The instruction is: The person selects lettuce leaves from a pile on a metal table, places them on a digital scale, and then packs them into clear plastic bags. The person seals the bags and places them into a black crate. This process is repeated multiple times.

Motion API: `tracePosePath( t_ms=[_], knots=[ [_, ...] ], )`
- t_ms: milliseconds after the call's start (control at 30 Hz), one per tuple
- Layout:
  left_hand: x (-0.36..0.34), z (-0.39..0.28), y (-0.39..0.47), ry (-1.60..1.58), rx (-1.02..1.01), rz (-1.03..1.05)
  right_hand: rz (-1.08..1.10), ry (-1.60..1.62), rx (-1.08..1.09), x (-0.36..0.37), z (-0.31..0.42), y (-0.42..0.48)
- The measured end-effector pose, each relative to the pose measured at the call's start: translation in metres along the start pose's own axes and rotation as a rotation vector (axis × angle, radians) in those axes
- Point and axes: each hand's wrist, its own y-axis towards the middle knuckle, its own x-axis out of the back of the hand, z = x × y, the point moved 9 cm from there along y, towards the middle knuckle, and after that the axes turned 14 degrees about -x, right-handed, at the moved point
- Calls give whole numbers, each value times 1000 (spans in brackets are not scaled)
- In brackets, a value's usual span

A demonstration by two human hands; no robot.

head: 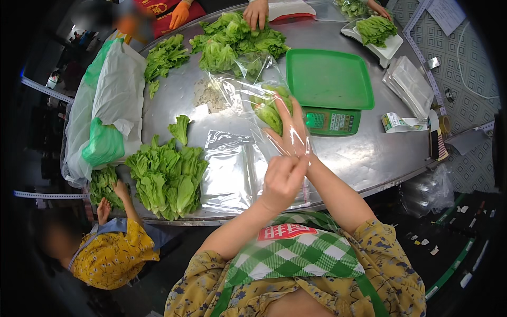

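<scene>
My right hand [292,128] is inside a clear plastic bag [259,136], its fingers and thumb around a bunch of green leafy vegetable [271,113], probably lettuce. At the wrist, my left hand [283,180] pinches the bag's edge. Below the bag lies a stack of flat clear bags [227,178]. Left of the stack is a large pile of green lettuce [168,178], with one loose leaf [180,128] above it. Beside my right hand stands a green scale with a tray [328,79] and a lit display.
More lettuce [233,39] lies at the far edge under a co-worker's hand [256,14]. Another hand is at a white scale [390,45]. White and green bags [119,87] lie left; a person in yellow [119,249] handles leaves. Bag packs [410,87] lie right.
</scene>
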Motion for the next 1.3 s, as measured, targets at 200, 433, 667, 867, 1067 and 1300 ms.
tracePosePath(
  t_ms=[200,433,667,867,1067,1300],
  knots=[
    [-5,-30,8,-339,-74,161,-20,156,1,11,-10,8],
    [-15,144,-90,-857,1149,-457,46,383,61,27,9,6],
    [-77,93,-147,-1548,1298,-280,27,544,-94,28,10,8],
    [-96,57,-141,-1746,1245,-265,85,429,-166,24,1,6],
    [-93,11,-136,-1592,1341,165,178,504,-172,23,3,9],
    [27,-19,32,-295,228,-17,86,-3,164,9,11,8]
  ],
)
